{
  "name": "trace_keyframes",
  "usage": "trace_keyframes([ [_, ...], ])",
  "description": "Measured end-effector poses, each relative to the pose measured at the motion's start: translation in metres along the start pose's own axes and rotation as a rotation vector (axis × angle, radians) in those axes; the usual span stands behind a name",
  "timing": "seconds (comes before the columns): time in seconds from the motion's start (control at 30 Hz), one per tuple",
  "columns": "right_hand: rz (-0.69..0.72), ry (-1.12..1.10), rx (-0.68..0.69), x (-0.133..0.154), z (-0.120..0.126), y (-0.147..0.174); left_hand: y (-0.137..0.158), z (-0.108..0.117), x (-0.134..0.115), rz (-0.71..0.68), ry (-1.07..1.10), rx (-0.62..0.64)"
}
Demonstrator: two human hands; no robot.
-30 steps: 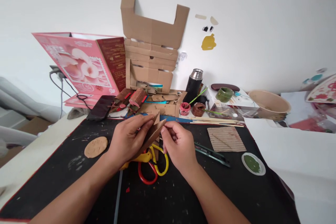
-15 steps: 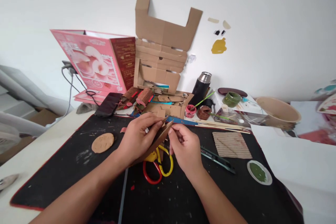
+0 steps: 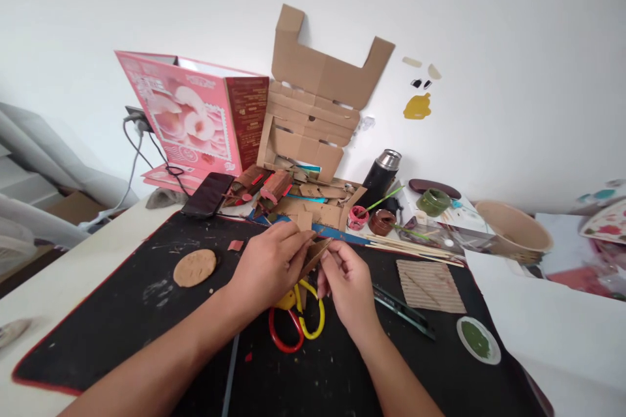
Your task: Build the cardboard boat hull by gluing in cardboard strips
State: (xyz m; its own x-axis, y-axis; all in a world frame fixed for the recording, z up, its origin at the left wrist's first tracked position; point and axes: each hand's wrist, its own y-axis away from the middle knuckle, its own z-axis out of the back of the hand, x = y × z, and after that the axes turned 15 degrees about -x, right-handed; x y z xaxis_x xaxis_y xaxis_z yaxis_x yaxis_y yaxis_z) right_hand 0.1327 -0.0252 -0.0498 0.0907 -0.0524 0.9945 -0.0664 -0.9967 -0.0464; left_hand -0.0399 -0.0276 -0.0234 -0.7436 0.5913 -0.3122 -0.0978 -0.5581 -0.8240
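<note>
Between my hands is a small folded piece of brown cardboard [image 3: 313, 258], tilted above the mat. My left hand [image 3: 268, 262] is closed around its left side, with the thumb and fingers pressed on it. My right hand [image 3: 346, 277] pinches its upper right tip between thumb and fingers. Below lie scissors [image 3: 287, 331] with one red and one yellow handle loop; their blades are hidden by my hands. A dark green utility knife [image 3: 405, 313] rests to the right of my right hand. Left of my left hand lies a flat round clay-coloured disc [image 3: 194, 268].
A black mat [image 3: 147, 332] covers the table. Behind it are cardboard scraps [image 3: 320, 208], a phone [image 3: 208, 194], a thermos [image 3: 381, 171] and paint jars [image 3: 383, 222]. Corrugated cardboard [image 3: 430, 285], wooden sticks [image 3: 415, 250] and a lid with green paint [image 3: 479, 340] sit at the right.
The cardboard piece has turned and shows less of its length, with my left hand wrapped further over it. Both hands stay close together. The whole view has shifted slightly.
</note>
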Motion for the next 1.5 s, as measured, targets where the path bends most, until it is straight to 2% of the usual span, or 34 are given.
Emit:
trace_keyframes([
  [0.1, 0.032, 0.046, 0.004, -0.001, 0.003, -0.001, 0.000, -0.001, 0.001, 0.082, 0.040, 0.031],
  [0.27, 0.018, 0.043, 0.024, 0.001, 0.005, -0.002, -0.001, -0.001, 0.004, 0.309, 0.154, 0.092],
  [0.4, -0.024, -0.016, 0.020, 0.002, 0.004, -0.002, 0.001, -0.002, 0.003, 0.429, 0.112, 0.151],
  [0.47, -0.027, -0.036, 0.015, 0.000, 0.004, -0.002, 0.002, -0.004, 0.003, 0.413, 0.015, 0.143],
  [0.6, 0.038, -0.041, 0.047, -0.006, 0.001, 0.003, 0.004, -0.008, 0.002, 0.273, -0.223, 0.041],
  [0.73, 0.117, 0.071, 0.081, -0.011, -0.004, 0.010, 0.006, -0.010, -0.001, 0.161, -0.263, 0.021],
  [0.8, 0.145, 0.155, 0.062, -0.012, -0.006, 0.012, 0.006, -0.010, -0.004, 0.190, -0.216, 0.050],
  [1.0, 0.237, 0.246, -0.044, -0.003, -0.004, 0.008, 0.004, -0.008, -0.006, 0.443, 0.025, 0.123],
  [1.17, 0.226, 0.268, -0.106, 0.002, -0.003, 0.004, 0.007, -0.012, -0.009, 0.422, 0.089, 0.154],
  [1.3, 0.220, 0.367, -0.128, 0.002, -0.001, 0.003, 0.011, -0.017, -0.010, 0.414, 0.066, 0.127],
  [1.5, 0.302, 0.466, -0.157, 0.002, 0.001, -0.001, 0.014, -0.020, -0.007, 0.473, 0.015, 0.112],
])
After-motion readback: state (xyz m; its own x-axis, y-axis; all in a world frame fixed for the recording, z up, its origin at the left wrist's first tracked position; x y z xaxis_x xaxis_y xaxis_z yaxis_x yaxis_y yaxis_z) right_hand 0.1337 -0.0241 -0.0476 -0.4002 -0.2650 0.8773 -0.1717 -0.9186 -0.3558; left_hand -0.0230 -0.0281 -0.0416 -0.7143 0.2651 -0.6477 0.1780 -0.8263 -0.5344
